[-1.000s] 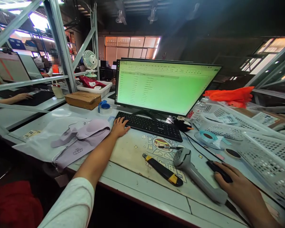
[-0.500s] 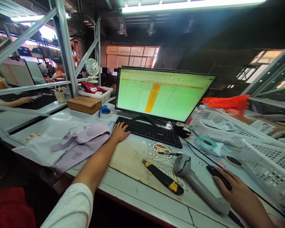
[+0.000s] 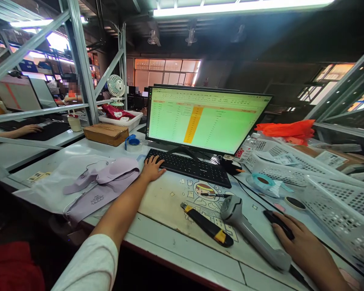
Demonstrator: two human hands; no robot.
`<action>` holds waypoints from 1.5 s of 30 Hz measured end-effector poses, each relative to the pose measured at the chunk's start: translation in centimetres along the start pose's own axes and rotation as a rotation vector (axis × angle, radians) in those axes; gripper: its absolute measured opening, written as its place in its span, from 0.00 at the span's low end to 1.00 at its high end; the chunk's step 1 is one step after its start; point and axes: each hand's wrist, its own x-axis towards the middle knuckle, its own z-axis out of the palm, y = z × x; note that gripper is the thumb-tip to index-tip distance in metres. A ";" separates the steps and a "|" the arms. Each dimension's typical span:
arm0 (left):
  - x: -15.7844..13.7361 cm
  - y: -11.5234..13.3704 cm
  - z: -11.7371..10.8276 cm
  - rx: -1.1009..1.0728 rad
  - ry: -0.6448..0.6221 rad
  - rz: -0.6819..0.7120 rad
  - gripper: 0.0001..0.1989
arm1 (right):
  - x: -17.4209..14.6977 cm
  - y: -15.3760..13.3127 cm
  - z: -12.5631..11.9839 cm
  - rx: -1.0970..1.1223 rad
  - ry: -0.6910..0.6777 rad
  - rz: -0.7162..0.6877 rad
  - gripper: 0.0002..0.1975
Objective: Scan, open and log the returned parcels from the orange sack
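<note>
My left hand (image 3: pixel 152 168) rests with its fingers on the left end of the black keyboard (image 3: pixel 189 167). My right hand (image 3: pixel 305 247) lies over a black mouse (image 3: pixel 277 222) at the right of the desk. Behind the keyboard stands a monitor (image 3: pixel 204 119) showing a green spreadsheet with an orange column. A grey barcode scanner (image 3: pixel 248 231) and a yellow-black utility knife (image 3: pixel 208 225) lie between my hands. A black pen (image 3: pixel 214 195) lies near the keyboard.
A lilac garment (image 3: pixel 101 184) on clear plastic lies at the left. A cardboard box (image 3: pixel 106 133), tape rolls (image 3: pixel 132 143) and white perforated baskets (image 3: pixel 336 194) ring the desk. Another person's hand (image 3: pixel 30 129) rests at the neighbouring desk behind steel racking (image 3: pixel 79 64).
The spreadsheet changed from plain green to showing an orange column. The camera tilted a little; both hands stay where they were.
</note>
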 end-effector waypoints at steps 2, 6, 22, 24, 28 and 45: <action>0.1 0.1 0.0 0.016 -0.007 0.016 0.30 | -0.1 -0.2 -0.1 -0.004 -0.013 -0.001 0.42; 0.2 0.3 -0.1 0.036 -0.035 0.019 0.29 | -0.1 -0.5 -0.4 -0.025 -0.037 0.014 0.43; -0.2 0.6 -0.5 0.028 -0.031 0.004 0.31 | -0.1 0.5 0.1 -0.025 -0.008 -0.039 0.39; -0.2 0.6 -0.5 0.026 -0.032 0.001 0.30 | -0.3 0.2 0.0 -0.031 -0.005 -0.038 0.39; -0.3 0.5 -0.4 0.022 -0.031 0.000 0.30 | -0.5 0.0 0.0 -0.033 0.034 -0.051 0.38; 0.1 2.6 -2.0 -0.134 0.179 0.185 0.14 | -0.3 1.6 1.0 -0.024 0.111 -0.138 0.35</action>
